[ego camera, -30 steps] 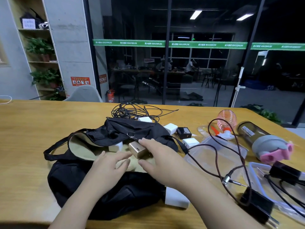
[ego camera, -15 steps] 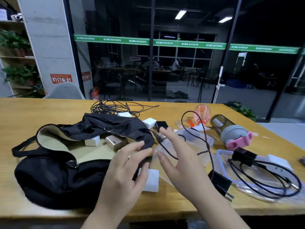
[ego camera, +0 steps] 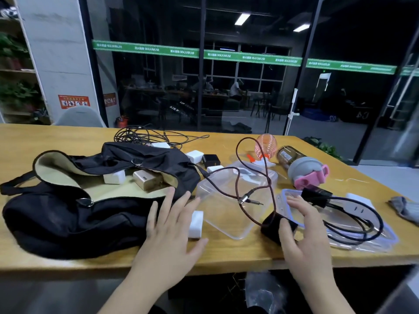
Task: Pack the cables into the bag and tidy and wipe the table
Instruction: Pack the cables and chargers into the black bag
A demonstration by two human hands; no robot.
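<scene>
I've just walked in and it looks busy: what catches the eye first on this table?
The big open black fabric bag with its cream lining sprawls at the left. A braided dark red cable loops over a clear plastic lid in the middle. The right hand reaches at the cable's black plug block near the front edge.

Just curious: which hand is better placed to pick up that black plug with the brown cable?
Probably the right hand: its fingers already reach the black plug, while the left hand hovers open beside the bag.
</scene>
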